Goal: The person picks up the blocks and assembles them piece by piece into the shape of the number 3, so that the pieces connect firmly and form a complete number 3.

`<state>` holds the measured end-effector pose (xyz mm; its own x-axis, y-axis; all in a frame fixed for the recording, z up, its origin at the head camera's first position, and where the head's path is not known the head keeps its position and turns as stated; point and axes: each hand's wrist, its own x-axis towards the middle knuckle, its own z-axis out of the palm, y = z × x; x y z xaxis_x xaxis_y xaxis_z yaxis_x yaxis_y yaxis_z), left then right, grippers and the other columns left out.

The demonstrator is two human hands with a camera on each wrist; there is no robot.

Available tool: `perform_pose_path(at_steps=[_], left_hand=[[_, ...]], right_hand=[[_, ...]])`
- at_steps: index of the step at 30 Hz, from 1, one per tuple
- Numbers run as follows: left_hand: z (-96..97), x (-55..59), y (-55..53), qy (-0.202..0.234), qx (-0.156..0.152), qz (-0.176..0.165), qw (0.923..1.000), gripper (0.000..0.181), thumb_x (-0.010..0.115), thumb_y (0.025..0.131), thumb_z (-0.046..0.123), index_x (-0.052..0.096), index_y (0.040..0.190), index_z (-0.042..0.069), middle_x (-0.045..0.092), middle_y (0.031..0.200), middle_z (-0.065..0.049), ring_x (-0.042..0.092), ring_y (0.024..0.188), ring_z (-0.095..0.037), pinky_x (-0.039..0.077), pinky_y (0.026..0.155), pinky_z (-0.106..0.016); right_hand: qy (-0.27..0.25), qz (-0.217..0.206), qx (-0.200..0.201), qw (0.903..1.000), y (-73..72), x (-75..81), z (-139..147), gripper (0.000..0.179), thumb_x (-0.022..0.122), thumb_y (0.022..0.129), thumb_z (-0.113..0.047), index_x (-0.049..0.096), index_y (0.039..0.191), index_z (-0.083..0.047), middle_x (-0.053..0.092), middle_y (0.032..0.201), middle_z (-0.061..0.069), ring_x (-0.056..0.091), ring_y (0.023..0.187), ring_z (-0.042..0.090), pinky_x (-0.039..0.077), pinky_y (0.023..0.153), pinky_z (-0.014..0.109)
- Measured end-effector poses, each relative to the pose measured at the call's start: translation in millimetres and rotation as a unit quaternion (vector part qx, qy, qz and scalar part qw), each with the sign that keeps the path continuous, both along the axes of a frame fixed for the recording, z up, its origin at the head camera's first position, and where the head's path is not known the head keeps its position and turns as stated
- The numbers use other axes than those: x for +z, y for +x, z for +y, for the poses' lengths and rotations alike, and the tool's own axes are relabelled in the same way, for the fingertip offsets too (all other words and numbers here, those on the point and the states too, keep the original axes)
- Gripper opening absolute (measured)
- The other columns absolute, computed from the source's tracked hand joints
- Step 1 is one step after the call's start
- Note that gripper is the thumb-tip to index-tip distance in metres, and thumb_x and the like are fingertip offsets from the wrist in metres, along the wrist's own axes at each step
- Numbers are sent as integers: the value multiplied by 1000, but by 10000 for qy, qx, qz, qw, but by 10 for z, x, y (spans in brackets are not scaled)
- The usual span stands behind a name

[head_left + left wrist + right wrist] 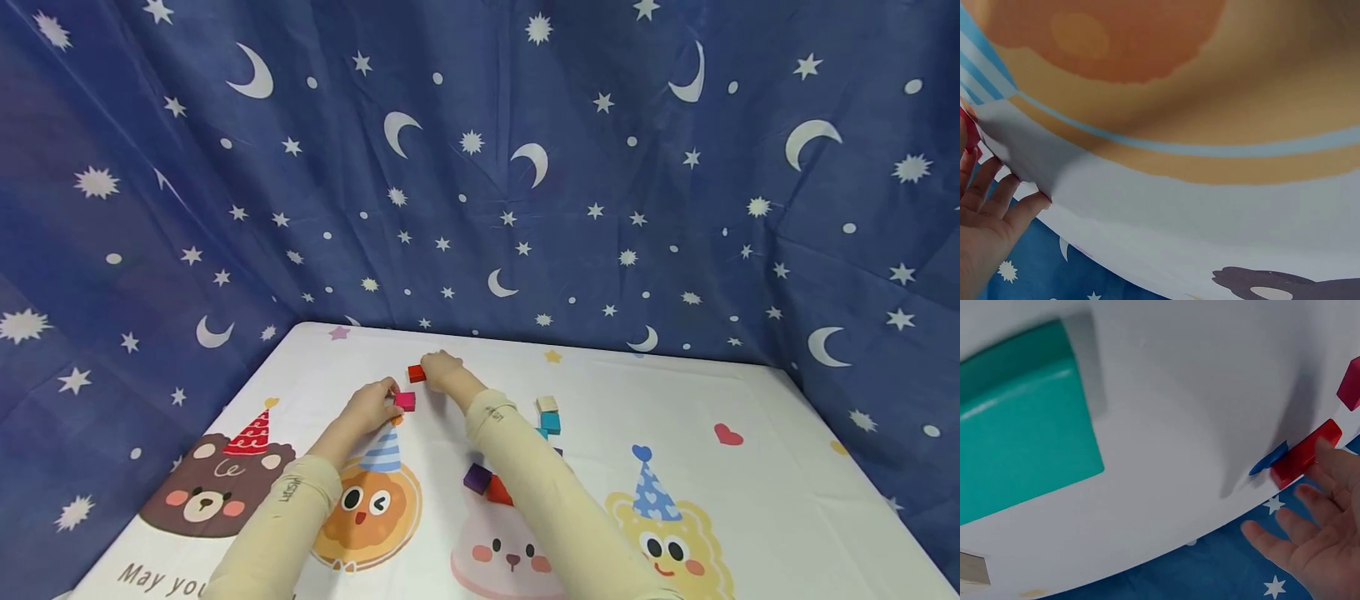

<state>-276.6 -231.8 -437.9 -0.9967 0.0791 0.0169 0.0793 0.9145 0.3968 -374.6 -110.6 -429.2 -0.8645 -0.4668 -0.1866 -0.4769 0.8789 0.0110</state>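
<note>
In the head view my left hand [369, 407] pinches a pink block [406, 402] between thumb and forefinger over the white tablecloth. Only an edge of that block [972, 139] shows in the left wrist view, beside the left hand's fingers [1007, 197]. Farther back, my right hand [442, 369] is at a red block [417, 373]. The right wrist view has the thumb across the red block [1302, 457] and the forefinger against its edge, the other fingers [1297, 528] spread. A small blue piece [1270, 459] touches the red block's end; the head view hides it.
Under the right forearm lie a purple block [477, 478] and another red block [499, 490], partly covered. Right of that arm sit a cream block [547, 404] and a teal block [551, 422]. A blue starry curtain [480, 208] hangs behind the table.
</note>
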Motion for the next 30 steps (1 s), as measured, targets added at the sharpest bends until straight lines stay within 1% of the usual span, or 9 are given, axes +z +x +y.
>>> perform_pose_path(at_steps=[4, 7, 9, 11, 16, 18, 20, 22, 30], left_hand=[[8, 5, -9, -76, 52, -33, 10000, 35, 74, 80, 19, 56, 105, 2, 63, 92, -15, 56, 83, -29, 46, 82, -44], [39, -1, -10, -235, 137, -107, 9996, 43, 73, 80, 22, 58, 114, 2, 65, 106, -18, 59, 93, -32, 47, 88, -48], [66, -6, -11, -329, 172, -111, 9992, 42, 73, 80, 22, 60, 115, 2, 65, 107, -17, 60, 93, -31, 48, 86, -49], [85, -16, -12, -369, 262, -123, 9989, 37, 73, 80, 22, 63, 111, 4, 67, 102, -14, 59, 87, -28, 50, 81, -47], [96, -33, 0, -351, 437, -140, 9983, 31, 74, 78, 23, 65, 101, 5, 64, 84, -7, 53, 74, -22, 47, 70, -39], [105, -40, 8, -335, 436, -162, 9984, 31, 74, 78, 23, 65, 100, 5, 64, 83, -7, 53, 73, -22, 47, 69, -39], [118, -36, 16, -321, 441, -158, 9984, 31, 74, 77, 23, 65, 101, 5, 65, 84, -7, 54, 74, -23, 48, 70, -41], [129, -31, 21, -320, 473, -128, 9983, 33, 74, 75, 24, 66, 102, 6, 66, 87, -8, 56, 77, -24, 48, 71, -43], [127, 9, 30, -210, 675, -58, 9975, 35, 74, 77, 25, 67, 104, 4, 64, 87, -10, 56, 79, -25, 48, 72, -43]], right_hand=[[-195, 630, 236, 9975, -653, -725, -164, 16, 60, 87, -11, 63, 103, -13, 66, 97, 3, 61, 87, 17, 52, 80, 32], [-267, 1127, 377, 9926, -1137, -1308, -255, 15, 64, 84, -15, 63, 98, -18, 65, 91, 0, 61, 82, 16, 52, 77, 31], [-315, 1300, 385, 9903, -1195, -1410, -252, 16, 64, 84, -14, 62, 99, -20, 65, 92, -1, 62, 84, 16, 52, 78, 31], [-225, 1328, 359, 9902, -983, -1192, -209, 16, 66, 82, -12, 63, 96, -19, 65, 91, -1, 63, 83, 16, 52, 75, 30], [-61, 761, 233, 9968, 119, -36, 45, 20, 63, 86, -7, 63, 106, -12, 68, 103, 2, 65, 93, 16, 52, 81, 25], [-160, 834, 318, 9959, 318, 118, 127, 20, 63, 86, -6, 62, 106, -9, 68, 104, 4, 65, 94, 18, 52, 82, 25], [-220, 978, 416, 9941, 363, 127, 181, 19, 63, 86, -7, 61, 105, -9, 68, 103, 4, 65, 93, 18, 52, 81, 25], [-262, 1075, 441, 9929, 246, 1, 186, 18, 66, 84, -8, 62, 102, -10, 68, 100, 4, 64, 90, 18, 52, 80, 27], [-543, 1218, 405, 9902, 234, 79, 291, 16, 66, 85, -9, 66, 100, -9, 64, 98, 6, 62, 88, 19, 51, 79, 26]])
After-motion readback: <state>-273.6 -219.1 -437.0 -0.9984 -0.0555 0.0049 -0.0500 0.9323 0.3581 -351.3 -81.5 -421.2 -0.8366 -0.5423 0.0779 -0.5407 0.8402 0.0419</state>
